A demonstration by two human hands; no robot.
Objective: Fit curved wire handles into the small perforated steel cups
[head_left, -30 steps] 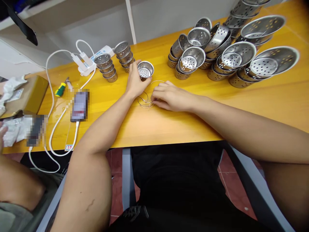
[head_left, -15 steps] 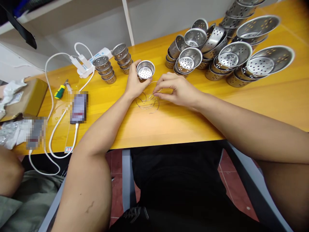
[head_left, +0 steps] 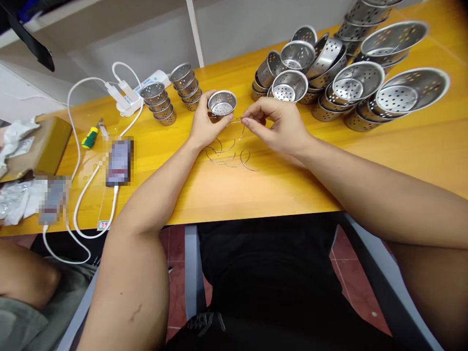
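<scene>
A bare strip of the yellow wooden worktop (head_left: 278,190) runs along its near edge, open from the person's forearms out to the right corner. Just beyond it lie loose wire handles (head_left: 229,157), thin curved loops of bright metal scattered on the wood. Above them the left hand (head_left: 203,125) is wrapped around a small perforated steel cup (head_left: 222,103), held upright off the surface, its round rim and punched base gleaming. The right hand (head_left: 278,125) meets it from the right, thumb and forefinger pinched shut on one wire loop (head_left: 237,123) just beside the cup's wall. To the left sit two short stacks of nested cups (head_left: 171,93), a white power strip (head_left: 136,92) and a screwdriver (head_left: 90,136). Far right, heaps of larger perforated steel baskets (head_left: 351,78) crowd the back edge.
</scene>
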